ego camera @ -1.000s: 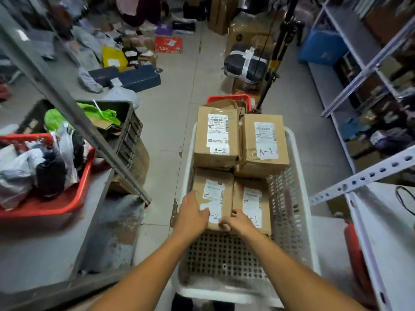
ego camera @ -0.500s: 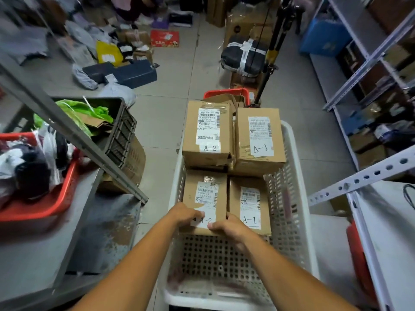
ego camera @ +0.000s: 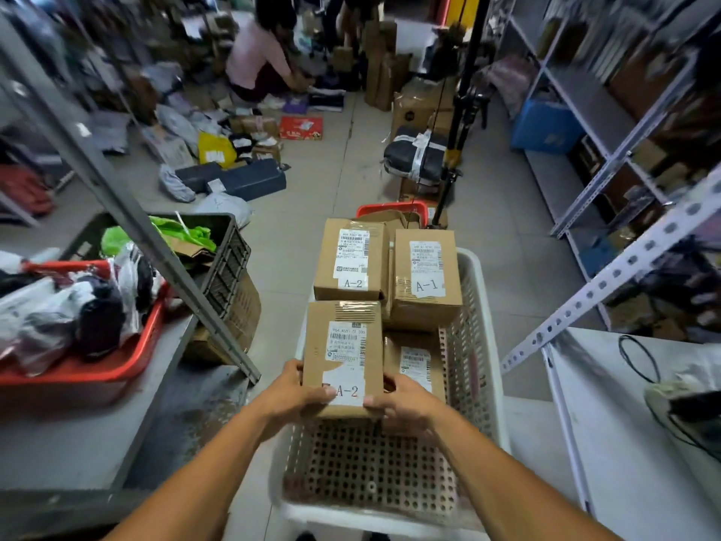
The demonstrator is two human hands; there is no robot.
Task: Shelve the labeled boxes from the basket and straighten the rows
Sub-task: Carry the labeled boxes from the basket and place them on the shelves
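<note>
A white perforated basket [ego camera: 482, 345] stands on the floor in front of me with cardboard boxes in it. My left hand [ego camera: 290, 392] and my right hand [ego camera: 404, 400] grip the near end of a box labeled A-2 [ego camera: 343, 345], lifted above the basket floor. Beside it lies a lower box [ego camera: 415, 363], its label partly hidden by my right hand. Behind them sit a second A-2 box [ego camera: 351, 259] and an A-1 box [ego camera: 425, 279], stacked higher.
A grey metal shelf [ego camera: 78, 435] on my left carries a red tub of bagged parcels [ego camera: 78, 369]. A black crate [ego camera: 230, 259] stands on the floor. A white shelf [ego camera: 624, 423] is at my right. A person [ego camera: 257, 56] sits among parcels far ahead.
Both hands have lifted the near A-2 box up out of its place in the basket. The camera has tilted up, showing more of the aisle.
</note>
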